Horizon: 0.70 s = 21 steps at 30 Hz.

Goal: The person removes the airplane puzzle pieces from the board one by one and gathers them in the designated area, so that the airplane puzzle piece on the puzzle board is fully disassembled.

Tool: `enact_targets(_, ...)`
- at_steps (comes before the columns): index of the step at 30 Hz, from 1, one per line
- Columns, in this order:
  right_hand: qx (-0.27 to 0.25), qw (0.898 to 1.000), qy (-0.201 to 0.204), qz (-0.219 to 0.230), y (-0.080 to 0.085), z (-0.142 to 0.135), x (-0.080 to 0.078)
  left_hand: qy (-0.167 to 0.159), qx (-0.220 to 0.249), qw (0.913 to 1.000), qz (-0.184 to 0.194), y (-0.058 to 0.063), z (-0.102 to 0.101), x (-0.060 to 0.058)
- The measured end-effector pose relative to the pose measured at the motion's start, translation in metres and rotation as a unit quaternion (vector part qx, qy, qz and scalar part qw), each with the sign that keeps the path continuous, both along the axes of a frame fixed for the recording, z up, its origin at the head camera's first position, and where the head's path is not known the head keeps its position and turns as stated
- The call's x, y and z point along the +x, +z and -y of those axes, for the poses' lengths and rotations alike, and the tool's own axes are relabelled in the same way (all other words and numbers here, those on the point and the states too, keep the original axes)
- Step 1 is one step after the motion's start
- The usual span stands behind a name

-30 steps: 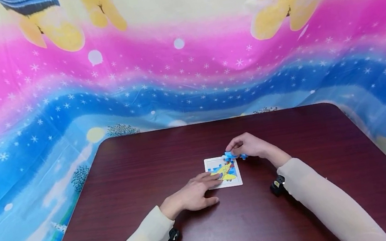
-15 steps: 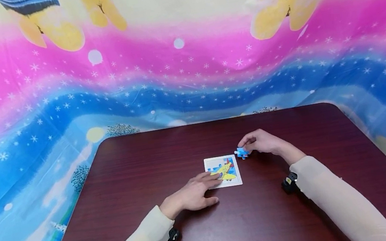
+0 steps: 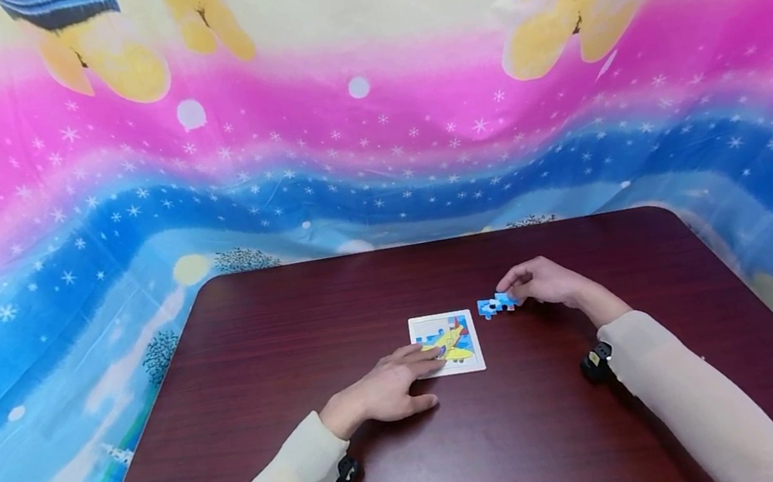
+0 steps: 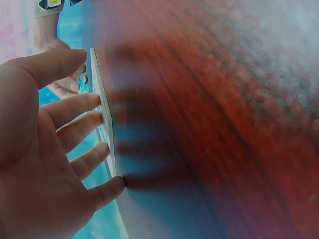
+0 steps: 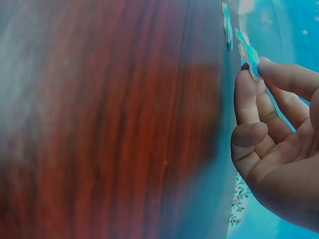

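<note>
Apparently, the right hand (image 3: pixel 545 281) is holding a blue puzzle piece (image 3: pixel 506 300) in a narrow pinch, between fingertips, to the right of the puzzle board (image 3: pixel 427 326); such a grip is probably leaving most of the piece free, so that its outline is showing well; a second blue piece (image 3: pixel 484 310) is lying just beside it, on the side toward the board, and I cannot tell if the two are touching; the left hand (image 3: pixel 390 388) is resting with straight, spread fingers over the lower left part of the board, gripping nothing; it is likely serving as a light weight, steadying the board against sliding on the smooth table (image 3: pixel 293 323); the board is lying flat, and its yellow airplane (image 3: pixel 451 340) is partly hiding under the fingers; its upper left area is looking pale, seemingly for want of pieces.
</note>
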State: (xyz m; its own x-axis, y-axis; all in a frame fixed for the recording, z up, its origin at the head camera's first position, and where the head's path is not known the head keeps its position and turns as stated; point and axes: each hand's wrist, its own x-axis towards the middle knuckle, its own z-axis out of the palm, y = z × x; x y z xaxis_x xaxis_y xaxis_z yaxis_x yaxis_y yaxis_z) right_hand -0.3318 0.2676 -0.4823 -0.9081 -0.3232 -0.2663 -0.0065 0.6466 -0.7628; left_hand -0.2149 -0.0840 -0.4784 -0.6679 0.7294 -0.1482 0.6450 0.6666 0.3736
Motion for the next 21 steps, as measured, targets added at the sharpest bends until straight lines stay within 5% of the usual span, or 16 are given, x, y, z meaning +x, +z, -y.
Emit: enact_targets(21,0.029,0.999,0.020,-0.040,0.000,-0.012,0.001,0.002,-0.006,1.0000,0.003,0.001,0.000,0.001)
